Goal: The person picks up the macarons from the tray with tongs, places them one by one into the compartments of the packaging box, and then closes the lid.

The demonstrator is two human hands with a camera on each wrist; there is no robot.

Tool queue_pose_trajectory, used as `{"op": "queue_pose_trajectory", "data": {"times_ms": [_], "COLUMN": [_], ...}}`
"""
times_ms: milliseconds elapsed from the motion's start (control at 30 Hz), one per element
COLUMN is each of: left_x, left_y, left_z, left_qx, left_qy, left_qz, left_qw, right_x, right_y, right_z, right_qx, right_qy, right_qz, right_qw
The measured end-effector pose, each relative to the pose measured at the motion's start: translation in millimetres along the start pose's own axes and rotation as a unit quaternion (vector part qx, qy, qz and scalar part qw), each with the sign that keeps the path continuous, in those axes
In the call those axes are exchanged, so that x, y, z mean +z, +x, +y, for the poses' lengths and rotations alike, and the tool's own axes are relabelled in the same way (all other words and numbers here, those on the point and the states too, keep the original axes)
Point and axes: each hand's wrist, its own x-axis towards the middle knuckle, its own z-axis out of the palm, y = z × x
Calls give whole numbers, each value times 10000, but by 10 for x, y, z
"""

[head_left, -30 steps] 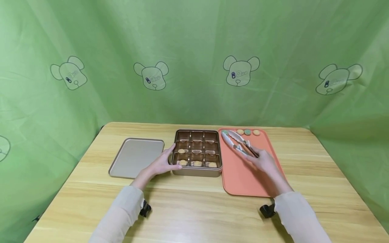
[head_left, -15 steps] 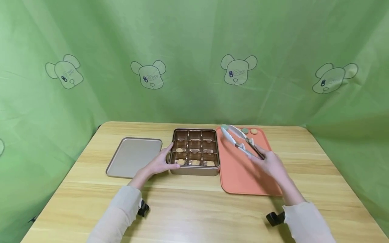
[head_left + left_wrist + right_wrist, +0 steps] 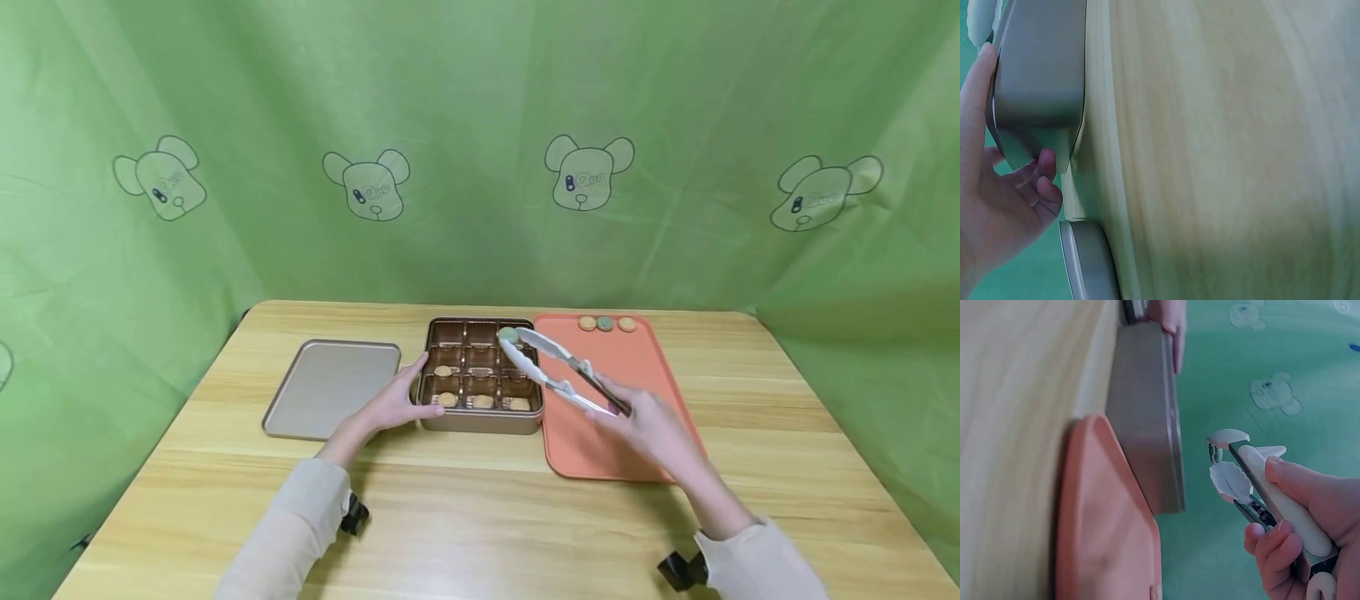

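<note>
My right hand [image 3: 641,421] grips the white-tipped tongs [image 3: 555,387], whose tips hold a green macaron [image 3: 509,335] over the back right compartment of a square metal box [image 3: 480,422]. Brown plastic compartments line the box. Pale macarons lie in its front row [image 3: 482,402], and another pale macaron [image 3: 443,372] is in the middle row at left. My left hand [image 3: 393,403] rests on the box's front left corner, thumb along the front rim and fingers at the left side. In the right wrist view the tongs [image 3: 1279,494] appear, but the macaron cannot be made out.
A coral tray [image 3: 600,442] adjoins the box on the right, with two pale macarons and one green macaron [image 3: 604,323] along its far edge. Left of the box lies a flat metal lid [image 3: 333,387]. Green cloth [image 3: 480,250] hangs behind the wooden table [image 3: 465,517].
The right hand has lifted the green macaron off the coral tray with the tongs and carried it left over the box. The left hand stays at the box's corner.
</note>
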Motion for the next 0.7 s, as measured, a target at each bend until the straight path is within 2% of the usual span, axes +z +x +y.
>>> {"op": "queue_pose_trajectory", "data": {"times_ms": [333,700], "left_x": [12,11], "left_y": [1,2], "left_z": [-16,-18], "left_qx": [20,-37], "left_qy": [-37,-45], "left_qz": [38,32], "left_qw": [10000,10000], "right_x": [129,152], "right_y": [21,63], "right_z": [-104,-101], "right_qx": [-290,-230], "right_qy": [-68,76], "right_qz": [-170,-316], "right_qw": [9994,9992]}}
